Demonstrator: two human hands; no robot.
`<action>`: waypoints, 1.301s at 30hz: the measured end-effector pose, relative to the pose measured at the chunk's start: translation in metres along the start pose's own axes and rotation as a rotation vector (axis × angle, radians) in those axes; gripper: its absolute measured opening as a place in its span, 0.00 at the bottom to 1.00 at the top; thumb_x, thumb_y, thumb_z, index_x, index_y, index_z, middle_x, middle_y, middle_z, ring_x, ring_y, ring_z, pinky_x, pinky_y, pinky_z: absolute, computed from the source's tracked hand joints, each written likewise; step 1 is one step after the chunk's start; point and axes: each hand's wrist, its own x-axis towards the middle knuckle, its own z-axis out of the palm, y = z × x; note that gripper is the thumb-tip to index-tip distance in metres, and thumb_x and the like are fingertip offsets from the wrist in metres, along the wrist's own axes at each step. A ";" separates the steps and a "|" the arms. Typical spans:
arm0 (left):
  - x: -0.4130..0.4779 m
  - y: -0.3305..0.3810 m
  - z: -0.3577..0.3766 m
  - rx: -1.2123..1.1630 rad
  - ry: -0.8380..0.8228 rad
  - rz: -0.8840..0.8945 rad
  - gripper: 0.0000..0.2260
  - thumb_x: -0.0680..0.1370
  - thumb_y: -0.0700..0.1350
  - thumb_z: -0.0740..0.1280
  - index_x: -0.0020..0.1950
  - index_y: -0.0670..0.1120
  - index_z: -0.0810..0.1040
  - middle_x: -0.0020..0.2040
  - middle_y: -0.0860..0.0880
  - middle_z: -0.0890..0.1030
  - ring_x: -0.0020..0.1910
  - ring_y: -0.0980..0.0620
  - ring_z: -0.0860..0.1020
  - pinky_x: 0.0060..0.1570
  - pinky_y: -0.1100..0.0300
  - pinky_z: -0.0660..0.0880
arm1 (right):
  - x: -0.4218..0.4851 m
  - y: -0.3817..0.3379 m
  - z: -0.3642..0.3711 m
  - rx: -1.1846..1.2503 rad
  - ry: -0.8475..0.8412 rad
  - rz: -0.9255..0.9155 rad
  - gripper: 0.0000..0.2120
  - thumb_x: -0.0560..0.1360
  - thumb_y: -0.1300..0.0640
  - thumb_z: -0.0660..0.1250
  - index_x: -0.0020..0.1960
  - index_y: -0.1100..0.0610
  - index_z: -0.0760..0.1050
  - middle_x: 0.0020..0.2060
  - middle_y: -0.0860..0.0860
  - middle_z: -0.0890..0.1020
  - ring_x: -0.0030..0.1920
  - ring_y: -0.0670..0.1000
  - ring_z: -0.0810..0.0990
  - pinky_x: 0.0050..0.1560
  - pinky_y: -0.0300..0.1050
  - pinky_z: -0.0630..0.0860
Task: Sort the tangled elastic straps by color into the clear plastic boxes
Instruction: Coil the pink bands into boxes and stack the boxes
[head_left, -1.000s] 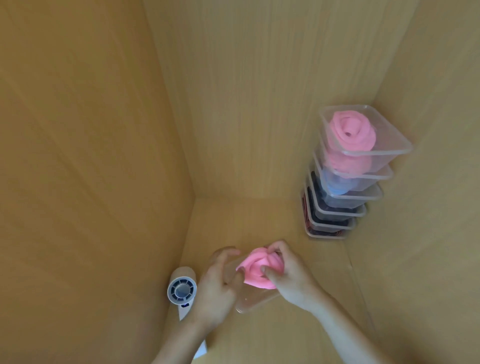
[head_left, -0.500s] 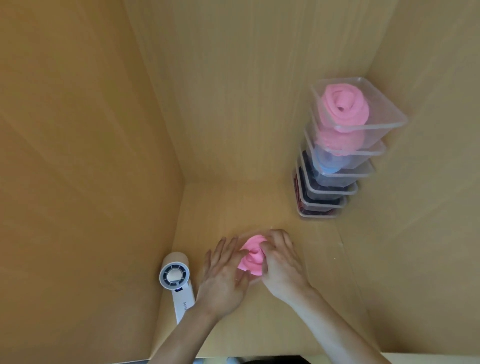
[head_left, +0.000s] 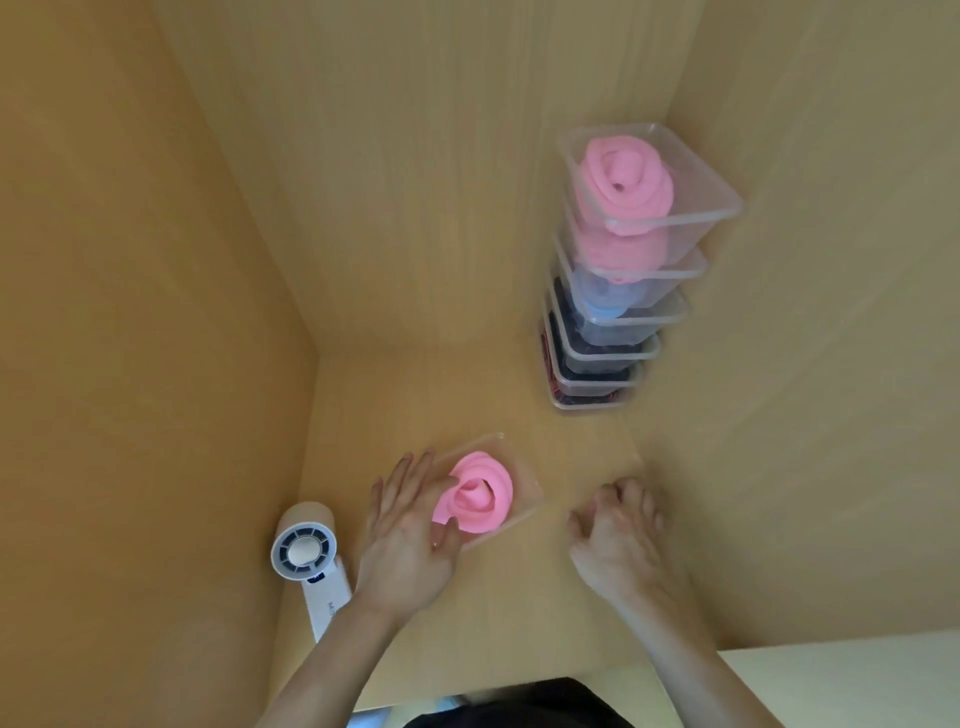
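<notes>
A rolled pink strap (head_left: 475, 499) is sitting in a low clear box (head_left: 530, 491) on the wooden floor (head_left: 467, 395). The left hand (head_left: 408, 540) is pressing against the box's left side, fingers straight and spread. The right hand (head_left: 621, 540) is resting apart to the right, fingers loosely curled, seemingly holding nothing. A stack of filled boxes (head_left: 618, 322) is standing far right, and a white fan (head_left: 304, 553) is lying near left.

Soft, warm, diffuse light is filling the view, and the yellow wooden surface (head_left: 519, 597) is glowing amber. Faint shadows are pooling under the fingers (head_left: 397, 488) of the left hand (head_left: 405, 540). Everything is looking slightly blurred. Beyond the fingers, the wide lens is bending the walls (head_left: 156, 260), and pale glints are showing on the stacked clear plastic boxes (head_left: 696, 187).
</notes>
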 end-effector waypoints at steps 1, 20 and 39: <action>0.001 0.001 -0.001 -0.012 0.009 -0.002 0.22 0.76 0.52 0.60 0.69 0.52 0.76 0.80 0.53 0.62 0.81 0.51 0.54 0.78 0.45 0.50 | -0.003 0.000 0.004 -0.005 0.015 -0.003 0.17 0.75 0.42 0.66 0.55 0.54 0.76 0.60 0.52 0.70 0.62 0.56 0.69 0.64 0.50 0.65; 0.018 0.023 -0.015 -0.174 0.111 0.106 0.21 0.73 0.37 0.70 0.62 0.55 0.77 0.70 0.60 0.66 0.73 0.63 0.59 0.68 0.72 0.57 | -0.003 -0.034 -0.035 0.340 0.292 -0.218 0.05 0.72 0.64 0.74 0.42 0.62 0.78 0.60 0.58 0.78 0.61 0.63 0.76 0.61 0.59 0.71; 0.003 0.010 -0.043 -0.348 0.340 0.010 0.07 0.76 0.41 0.70 0.42 0.51 0.84 0.45 0.62 0.81 0.55 0.58 0.78 0.55 0.63 0.72 | 0.008 -0.053 -0.071 0.749 0.171 -0.662 0.14 0.72 0.49 0.75 0.54 0.51 0.77 0.62 0.37 0.77 0.67 0.44 0.72 0.69 0.52 0.65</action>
